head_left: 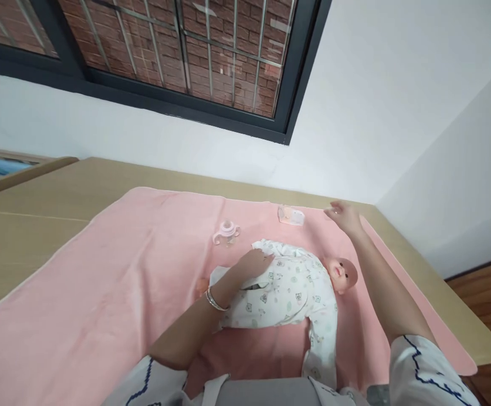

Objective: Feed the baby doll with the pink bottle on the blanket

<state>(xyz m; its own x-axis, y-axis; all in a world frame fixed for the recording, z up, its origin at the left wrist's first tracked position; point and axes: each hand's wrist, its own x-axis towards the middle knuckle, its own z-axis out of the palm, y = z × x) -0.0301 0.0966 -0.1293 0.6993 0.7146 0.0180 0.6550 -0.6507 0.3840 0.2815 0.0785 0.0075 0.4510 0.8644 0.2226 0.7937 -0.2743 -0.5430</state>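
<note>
Resting on the printed baby outfit [290, 285], my left fingers [266, 260] curl loosely; I can't tell whether they pinch cloth. My right fingers [334, 215], half open and seemingly empty, hover beyond the head of the baby doll [341, 274], which lies rightward from my left fingers. Its torso is already covered; whether everything is fastened, I cannot see.

Wht wall [380, 73], dk window frame [177, 103], brick [139, 45] o/s

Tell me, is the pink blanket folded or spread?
Spread: the pink blanket lies open across the wooden surface, with shallow creases, and the doll lies on it.
</note>
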